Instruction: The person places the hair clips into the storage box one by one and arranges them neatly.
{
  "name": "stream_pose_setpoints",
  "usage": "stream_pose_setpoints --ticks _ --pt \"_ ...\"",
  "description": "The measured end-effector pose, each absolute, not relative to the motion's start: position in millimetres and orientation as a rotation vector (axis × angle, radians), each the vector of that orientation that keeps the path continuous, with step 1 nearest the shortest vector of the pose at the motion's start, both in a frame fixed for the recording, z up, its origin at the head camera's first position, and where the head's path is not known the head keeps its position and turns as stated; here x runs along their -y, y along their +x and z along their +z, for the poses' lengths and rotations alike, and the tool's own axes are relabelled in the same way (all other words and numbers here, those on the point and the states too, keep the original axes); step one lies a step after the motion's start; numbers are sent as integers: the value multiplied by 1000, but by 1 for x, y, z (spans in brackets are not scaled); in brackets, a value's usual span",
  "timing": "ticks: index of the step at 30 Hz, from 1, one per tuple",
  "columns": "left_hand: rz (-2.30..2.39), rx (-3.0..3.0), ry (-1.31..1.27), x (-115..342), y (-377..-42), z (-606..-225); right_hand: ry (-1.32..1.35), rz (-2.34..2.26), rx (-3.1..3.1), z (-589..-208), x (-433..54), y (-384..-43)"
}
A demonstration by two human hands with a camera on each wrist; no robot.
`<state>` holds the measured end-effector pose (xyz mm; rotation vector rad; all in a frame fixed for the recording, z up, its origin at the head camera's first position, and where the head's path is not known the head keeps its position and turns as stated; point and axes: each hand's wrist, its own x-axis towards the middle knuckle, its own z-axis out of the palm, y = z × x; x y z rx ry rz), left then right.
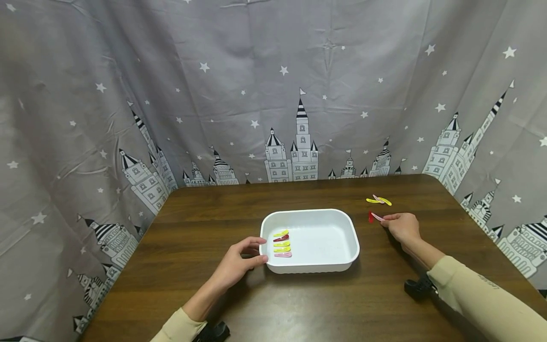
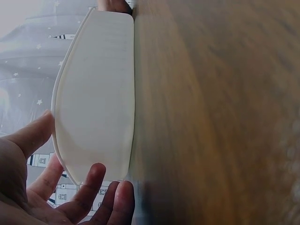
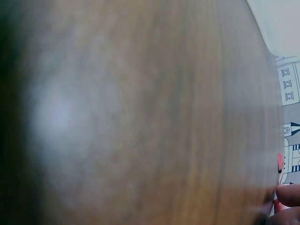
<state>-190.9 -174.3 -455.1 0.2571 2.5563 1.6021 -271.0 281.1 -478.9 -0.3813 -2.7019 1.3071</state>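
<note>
From my end, I see the left hand with thumb and fingers spread apart, touching the left end of the white tray. Just right of those fingertips, inside, five hair clips lie in a column: three yellow, one dark red, one pink. Well beyond the tray, a red clip lies just left of the right hand, whose fingertips pinch a pink clip. Past those fingertips, two yellow clips lie near together.
</note>
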Motion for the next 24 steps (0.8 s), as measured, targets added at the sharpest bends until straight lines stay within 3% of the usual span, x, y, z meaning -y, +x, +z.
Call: stream_pose_setpoints --ticks 24 --pt "1601 -2544 243 174 -190 -452 -391 1514 2717 -451 -278 -276"
